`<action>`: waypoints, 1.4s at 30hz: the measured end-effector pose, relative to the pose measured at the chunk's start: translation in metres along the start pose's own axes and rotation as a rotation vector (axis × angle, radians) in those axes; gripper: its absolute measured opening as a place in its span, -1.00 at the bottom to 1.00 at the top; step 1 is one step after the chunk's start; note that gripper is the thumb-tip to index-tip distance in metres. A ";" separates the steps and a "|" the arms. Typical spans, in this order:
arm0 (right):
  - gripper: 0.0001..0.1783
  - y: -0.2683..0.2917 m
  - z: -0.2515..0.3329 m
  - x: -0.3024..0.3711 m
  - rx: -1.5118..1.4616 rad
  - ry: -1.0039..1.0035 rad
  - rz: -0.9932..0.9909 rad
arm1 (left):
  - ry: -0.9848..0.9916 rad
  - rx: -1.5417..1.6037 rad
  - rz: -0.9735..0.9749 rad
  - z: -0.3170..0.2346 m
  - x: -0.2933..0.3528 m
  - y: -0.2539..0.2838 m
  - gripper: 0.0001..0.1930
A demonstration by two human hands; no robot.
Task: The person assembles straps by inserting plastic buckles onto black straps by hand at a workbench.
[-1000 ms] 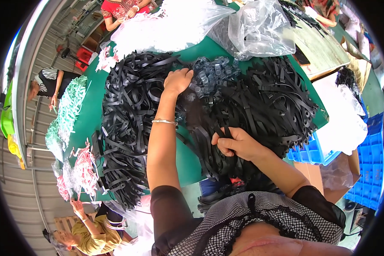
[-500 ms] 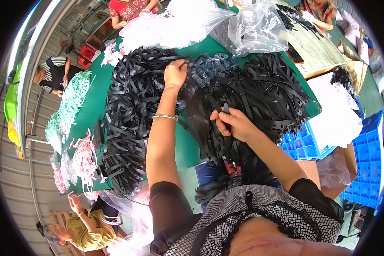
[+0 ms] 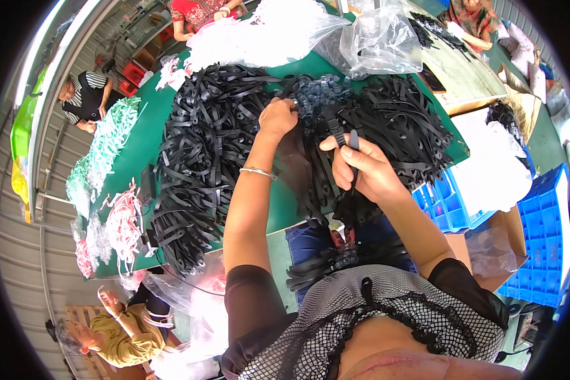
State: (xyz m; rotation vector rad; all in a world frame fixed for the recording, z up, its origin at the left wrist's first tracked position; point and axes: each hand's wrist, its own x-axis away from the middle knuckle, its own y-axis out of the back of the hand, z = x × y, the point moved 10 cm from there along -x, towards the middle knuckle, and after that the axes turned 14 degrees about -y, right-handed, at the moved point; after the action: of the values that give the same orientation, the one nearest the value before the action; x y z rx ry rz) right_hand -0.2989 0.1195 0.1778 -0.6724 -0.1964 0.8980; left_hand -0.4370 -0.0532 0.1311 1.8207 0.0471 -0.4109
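Note:
My left hand [image 3: 278,117] is closed in a pinch at the edge of a heap of small translucent blue-grey plastic pieces [image 3: 323,95]; what its fingertips hold is hidden. My right hand [image 3: 366,166] is wrapped round a black strap [image 3: 334,128], whose ribbed length sticks up past the fingers. A dark grey flat tip [image 3: 354,139] also stands up beside the thumb. A big pile of black straps [image 3: 199,139] spreads left of my left hand. Another black strap pile [image 3: 405,126] lies beyond and right of my right hand. Both heaps rest on a green table [image 3: 278,218].
A small red tool [image 3: 343,239] is at my lap, above more black straps. Blue crates [image 3: 535,240] stand at the right by a cardboard box [image 3: 516,234]. Clear plastic bags [image 3: 383,41] lie at the far side. Co-workers sit left and far; mint strips [image 3: 114,130] lie leftward.
My left hand has moved right, up to the blue-grey pieces. My right hand has risen and shifted right with the strap, which now stands more upright. The whole view has shifted slightly.

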 end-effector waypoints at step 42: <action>-0.79 0.027 -0.026 0.075 0.172 -0.137 -0.326 | 0.210 1.136 -0.744 -0.006 0.114 0.051 -0.70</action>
State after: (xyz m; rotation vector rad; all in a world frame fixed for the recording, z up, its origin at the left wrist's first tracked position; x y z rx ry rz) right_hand -0.2586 0.1775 0.1322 -0.4040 -0.3376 0.6379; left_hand -0.3167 -0.0828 0.1457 2.9418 0.7920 -0.8740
